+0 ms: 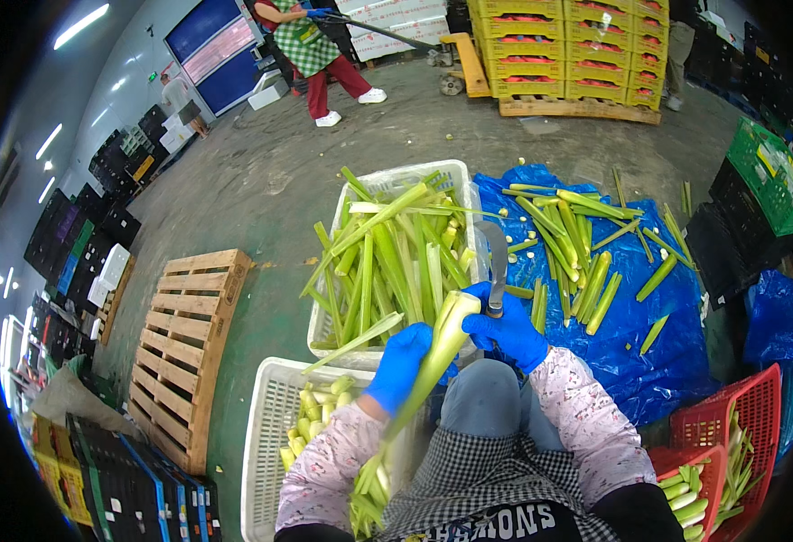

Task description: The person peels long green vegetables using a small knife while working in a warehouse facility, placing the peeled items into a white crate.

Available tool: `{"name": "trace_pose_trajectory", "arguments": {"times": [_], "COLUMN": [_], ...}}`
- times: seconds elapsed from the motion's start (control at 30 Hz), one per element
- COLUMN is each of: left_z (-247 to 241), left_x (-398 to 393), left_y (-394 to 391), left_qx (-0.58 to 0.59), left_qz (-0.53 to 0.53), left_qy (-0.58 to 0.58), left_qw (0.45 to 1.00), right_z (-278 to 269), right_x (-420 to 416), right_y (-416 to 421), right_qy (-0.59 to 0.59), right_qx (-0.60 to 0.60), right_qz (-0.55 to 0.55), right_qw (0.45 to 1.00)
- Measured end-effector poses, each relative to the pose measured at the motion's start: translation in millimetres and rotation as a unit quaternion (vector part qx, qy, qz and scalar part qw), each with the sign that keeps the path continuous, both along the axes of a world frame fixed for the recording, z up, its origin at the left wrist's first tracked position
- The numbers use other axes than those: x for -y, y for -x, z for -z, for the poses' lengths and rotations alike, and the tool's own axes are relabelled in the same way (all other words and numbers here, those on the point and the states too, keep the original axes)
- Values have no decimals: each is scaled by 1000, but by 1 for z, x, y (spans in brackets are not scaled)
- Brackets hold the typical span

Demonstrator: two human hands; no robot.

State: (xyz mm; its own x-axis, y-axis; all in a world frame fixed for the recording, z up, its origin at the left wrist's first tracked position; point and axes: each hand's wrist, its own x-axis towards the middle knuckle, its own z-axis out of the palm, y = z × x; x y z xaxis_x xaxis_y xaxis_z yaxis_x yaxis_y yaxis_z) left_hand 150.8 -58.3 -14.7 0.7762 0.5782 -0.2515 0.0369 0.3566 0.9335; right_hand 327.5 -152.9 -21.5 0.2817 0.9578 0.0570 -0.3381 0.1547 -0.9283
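Observation:
Blue gloves cover both hands. My left hand (403,362) is closed around a thick green stalk vegetable (437,345), whose pale cut end points up and away from me. At that end, my right hand (508,325) grips the handle of a curved sickle knife (495,264), its grey blade standing upward. The fingers of my right hand also touch the stalk. Just beyond lies a white plastic crate (467,177) heaped with green leaf stalks (383,264). Nearer, to the left, a second white crate (254,433) holds short trimmed stems (315,413) and leafy tops.
A blue plastic sheet (667,366) with scattered stalks lies right; red crates (752,406) stand at lower right. A wooden pallet (190,339) leans left. Further off, a person (318,54) holds a pallet jack (471,64) beside stacked yellow crates (525,61). Others stand farther away.

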Motion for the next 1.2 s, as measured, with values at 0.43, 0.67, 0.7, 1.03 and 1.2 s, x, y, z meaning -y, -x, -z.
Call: {"name": "trace_pose_trajectory", "arguments": {"times": [0.43,0.67,0.7,1.03,1.2], "left_z": [21,-2,-10,-28,7], "left_x": [-13,-52,-66,-34,-30], "left_y": [-43,-61,-63,-60,16], "left_qx": [16,15,77,-9,-233], "left_qz": [-146,-188,-196,174,-64], "left_qy": [-509,-321,-238,-428,-321], "left_qw": [848,928,948,887,916], "right_z": [-6,-18,-20,-25,52], "right_x": [0,19,22,19,5], "right_y": [11,-9,-11,-34,-118], "right_qy": [-22,-75,-73,-56,76], "right_qx": [36,-62,-28,-118,10], "right_qz": [139,121,129,133,237], "right_qw": [989,988,988,982,968]}}
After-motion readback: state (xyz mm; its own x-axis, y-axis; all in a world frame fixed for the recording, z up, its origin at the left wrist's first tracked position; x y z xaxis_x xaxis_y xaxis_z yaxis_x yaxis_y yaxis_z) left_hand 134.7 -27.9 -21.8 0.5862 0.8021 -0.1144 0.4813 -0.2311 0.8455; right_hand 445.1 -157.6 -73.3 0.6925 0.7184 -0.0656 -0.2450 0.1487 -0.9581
